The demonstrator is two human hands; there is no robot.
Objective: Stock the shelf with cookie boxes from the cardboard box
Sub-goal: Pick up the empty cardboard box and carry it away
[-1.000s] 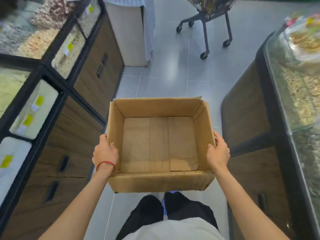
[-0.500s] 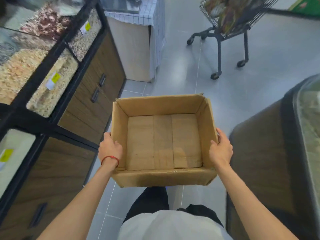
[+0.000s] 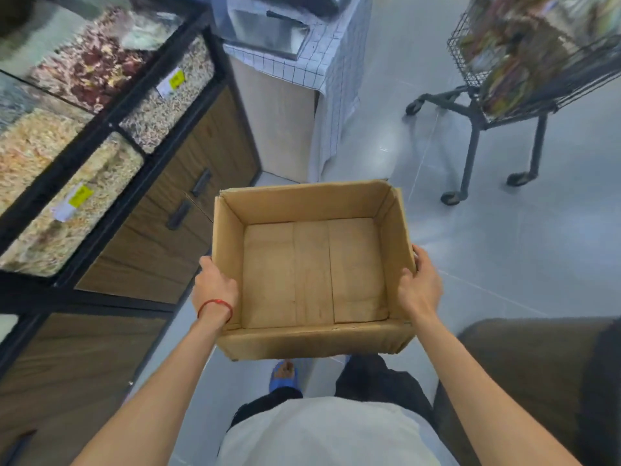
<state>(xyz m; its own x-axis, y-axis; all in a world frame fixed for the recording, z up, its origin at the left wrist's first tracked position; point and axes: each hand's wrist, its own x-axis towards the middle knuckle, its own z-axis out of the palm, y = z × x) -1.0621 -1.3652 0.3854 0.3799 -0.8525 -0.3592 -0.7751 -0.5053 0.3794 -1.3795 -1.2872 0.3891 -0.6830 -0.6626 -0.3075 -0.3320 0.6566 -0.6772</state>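
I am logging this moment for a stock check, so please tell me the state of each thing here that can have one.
cardboard box: top open, empty, held off the floor.
left hand: grips the box's left wall.
right hand: grips the box's right wall.
shopping cart: loaded with packages, standing on the floor.
drawers: closed.
bulk bins: filled.

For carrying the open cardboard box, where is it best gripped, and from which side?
Probably by its left and right walls, one hand coming in from each side. The cardboard box is open-topped, empty, too wide for one hand and shows no handle cutouts, so opposed grips near the close edge keep it level. The left hand and right hand hold it so.
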